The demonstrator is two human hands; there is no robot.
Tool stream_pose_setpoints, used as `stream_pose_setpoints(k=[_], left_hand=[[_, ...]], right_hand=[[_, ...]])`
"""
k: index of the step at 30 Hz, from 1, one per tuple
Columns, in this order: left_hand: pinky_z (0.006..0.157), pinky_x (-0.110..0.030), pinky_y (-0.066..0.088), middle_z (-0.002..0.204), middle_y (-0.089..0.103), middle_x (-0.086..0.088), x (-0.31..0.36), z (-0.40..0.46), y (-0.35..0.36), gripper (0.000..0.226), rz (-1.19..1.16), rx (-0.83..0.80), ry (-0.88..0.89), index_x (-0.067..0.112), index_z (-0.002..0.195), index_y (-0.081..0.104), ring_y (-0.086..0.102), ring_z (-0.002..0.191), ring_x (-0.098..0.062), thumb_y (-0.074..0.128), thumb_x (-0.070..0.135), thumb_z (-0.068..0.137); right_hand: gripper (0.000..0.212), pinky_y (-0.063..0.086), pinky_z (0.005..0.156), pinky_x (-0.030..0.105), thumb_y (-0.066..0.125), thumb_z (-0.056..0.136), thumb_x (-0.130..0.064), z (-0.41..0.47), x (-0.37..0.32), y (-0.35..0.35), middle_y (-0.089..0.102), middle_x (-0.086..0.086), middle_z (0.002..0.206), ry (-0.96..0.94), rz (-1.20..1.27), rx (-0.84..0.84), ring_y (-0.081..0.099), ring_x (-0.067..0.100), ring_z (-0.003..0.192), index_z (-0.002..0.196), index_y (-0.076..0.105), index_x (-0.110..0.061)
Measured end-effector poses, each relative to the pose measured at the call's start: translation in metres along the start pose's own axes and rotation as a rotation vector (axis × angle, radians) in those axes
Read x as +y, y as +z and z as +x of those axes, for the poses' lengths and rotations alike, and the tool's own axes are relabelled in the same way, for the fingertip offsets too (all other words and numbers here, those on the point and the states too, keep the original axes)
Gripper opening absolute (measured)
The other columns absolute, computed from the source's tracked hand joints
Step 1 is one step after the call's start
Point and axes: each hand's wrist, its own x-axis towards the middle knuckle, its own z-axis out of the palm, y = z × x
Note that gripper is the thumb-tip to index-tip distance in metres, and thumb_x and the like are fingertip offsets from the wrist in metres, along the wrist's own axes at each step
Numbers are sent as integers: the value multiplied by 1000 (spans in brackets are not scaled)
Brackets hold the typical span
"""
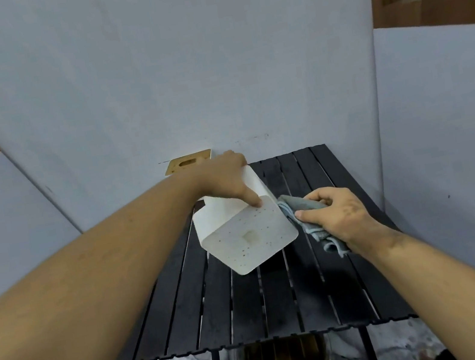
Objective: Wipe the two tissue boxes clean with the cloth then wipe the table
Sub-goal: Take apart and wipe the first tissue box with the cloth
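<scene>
Left hand (225, 179) grips tilted white tissue box (247, 235); right hand (336, 216) clutches grey cloth (309, 218) against it.

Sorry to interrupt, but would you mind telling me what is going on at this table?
A person is cleaning a white tissue box. The left hand holds it tilted above the black slatted table, speckled underside facing the camera. The right hand presses a grey cloth against its side. A second box waits by the wall.

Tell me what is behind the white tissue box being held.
Behind the white tissue box, tilted in the left hand, a second box's wooden lid shows against the wall. The left forearm and the held box hide its body. The right hand holds the cloth beside the box.
</scene>
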Motion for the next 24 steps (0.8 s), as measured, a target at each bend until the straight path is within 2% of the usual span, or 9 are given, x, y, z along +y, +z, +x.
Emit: stream_pose_setpoints(k=[3,7,11,13,16,19,20,22,24], left_hand=[[96,-42,51,122,53,11,-25,-20,-2,98,-178,73,-2,29,129,49,56,113,-16,87,64,46],[93,-30,48,120,48,23,-55,-50,21,94,-458,150,-20,30,132,47,54,117,-8,98,40,54],[93,-28,46,126,53,21,-73,-77,53,98,-633,255,-74,31,136,46,55,118,-3,96,40,53],[97,-31,48,131,53,18,-74,-88,72,104,-717,292,-101,31,137,44,56,120,-5,93,49,48],[102,-35,47,135,50,15,-66,-96,103,106,-799,355,-142,31,139,42,54,123,-7,93,50,49],[94,-22,41,135,47,14,-57,-97,128,99,-865,448,-180,31,138,40,52,123,-9,97,37,58],[93,-22,41,134,47,15,-55,-97,133,99,-875,481,-186,33,137,40,52,123,-9,97,39,57],[100,-31,43,132,44,19,-53,-97,138,100,-865,516,-183,41,132,37,50,124,-10,92,52,49],[102,-38,43,129,42,23,-47,-97,140,96,-860,524,-181,50,125,32,47,125,-13,84,62,44]], right_hand=[[9,48,43,27,79,84,-11,-1,-3,-5,64,9,60,4,27,18,57,19,44,88,71,-9],[9,50,42,30,76,86,-9,-8,-6,-5,62,9,57,22,37,33,55,20,43,92,70,-7],[6,50,40,31,73,89,-8,-18,-7,9,60,11,60,-18,45,43,55,15,41,92,68,-6],[4,51,41,34,70,91,-9,-21,-7,19,59,14,61,-50,82,66,56,19,41,90,67,-7],[1,58,44,36,70,92,-17,-19,-7,34,65,13,82,-232,-106,193,67,18,50,91,70,-18],[20,59,57,20,76,88,-20,-20,-15,50,55,-8,105,-363,-326,230,66,3,78,107,72,-18],[24,60,63,24,77,86,-20,-19,-17,53,53,-15,106,-409,-357,178,65,3,82,110,73,-18],[25,61,71,35,77,86,-22,-16,-21,54,53,-19,106,-493,-430,58,67,15,84,111,73,-22],[22,61,75,37,75,87,-22,-8,-21,49,56,-18,103,-480,-435,110,66,15,87,108,73,-27]])
